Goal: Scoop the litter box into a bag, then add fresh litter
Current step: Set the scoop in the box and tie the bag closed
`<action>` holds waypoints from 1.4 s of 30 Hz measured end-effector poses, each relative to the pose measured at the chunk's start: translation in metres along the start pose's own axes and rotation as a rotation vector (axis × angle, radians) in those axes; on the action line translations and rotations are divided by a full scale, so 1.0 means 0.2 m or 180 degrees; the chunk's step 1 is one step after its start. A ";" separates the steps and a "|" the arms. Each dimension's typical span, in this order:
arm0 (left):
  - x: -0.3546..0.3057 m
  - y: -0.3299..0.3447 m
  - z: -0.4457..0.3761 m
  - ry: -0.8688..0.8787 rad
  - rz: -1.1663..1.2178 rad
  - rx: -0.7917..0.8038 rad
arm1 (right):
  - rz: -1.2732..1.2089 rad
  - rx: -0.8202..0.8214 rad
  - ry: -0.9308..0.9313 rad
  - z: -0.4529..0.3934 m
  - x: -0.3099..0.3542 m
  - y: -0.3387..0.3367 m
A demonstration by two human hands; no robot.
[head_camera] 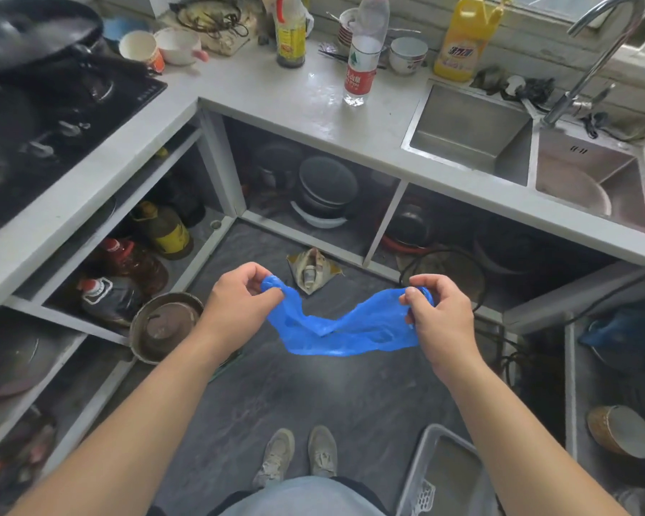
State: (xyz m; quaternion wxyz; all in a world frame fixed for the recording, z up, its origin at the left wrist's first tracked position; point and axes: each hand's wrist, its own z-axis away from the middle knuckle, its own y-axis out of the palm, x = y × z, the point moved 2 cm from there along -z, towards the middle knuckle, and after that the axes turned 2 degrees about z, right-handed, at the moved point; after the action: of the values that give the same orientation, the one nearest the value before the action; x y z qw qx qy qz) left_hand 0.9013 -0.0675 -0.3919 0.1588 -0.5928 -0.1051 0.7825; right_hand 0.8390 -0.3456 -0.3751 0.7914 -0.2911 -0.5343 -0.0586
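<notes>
A crumpled blue plastic bag (pixel 345 331) hangs stretched between both hands at waist height over the dark floor. My left hand (pixel 239 303) pinches its left end and my right hand (pixel 438 314) pinches its right end. Down at the lower right, beside my feet, stands a grey litter box (pixel 417 474) with grey litter inside; a white slotted scoop (pixel 423 495) lies in its near corner. The box is partly hidden by my right forearm.
An L-shaped white counter (pixel 295 95) wraps the left and far sides, with a black stove (pixel 53 117) left and a steel sink (pixel 473 132) right. Open shelves below hold oil bottles (pixel 164 229), pots and pans. A small packet (pixel 311 270) lies on the floor ahead.
</notes>
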 end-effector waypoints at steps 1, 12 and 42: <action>-0.01 0.00 0.00 -0.0099 0.0139 0.0042 | 0.0003 0.0019 0.0044 0.00 0.00 0.00; -0.16 -0.02 0.10 0.0201 0.0815 0.0015 | 0.0467 0.0670 -0.0326 0.07 0.15 0.03; -0.55 -0.10 0.39 0.0940 0.1225 0.1199 | 0.0399 0.1623 -0.2253 0.32 0.77 0.14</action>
State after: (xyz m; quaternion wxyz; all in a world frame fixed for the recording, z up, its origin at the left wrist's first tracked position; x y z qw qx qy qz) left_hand 0.8564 -0.0888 -0.2647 0.1284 -0.6692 0.1803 0.7093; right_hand 0.8633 -0.2553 -0.2332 0.6082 -0.1204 -0.7512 0.2266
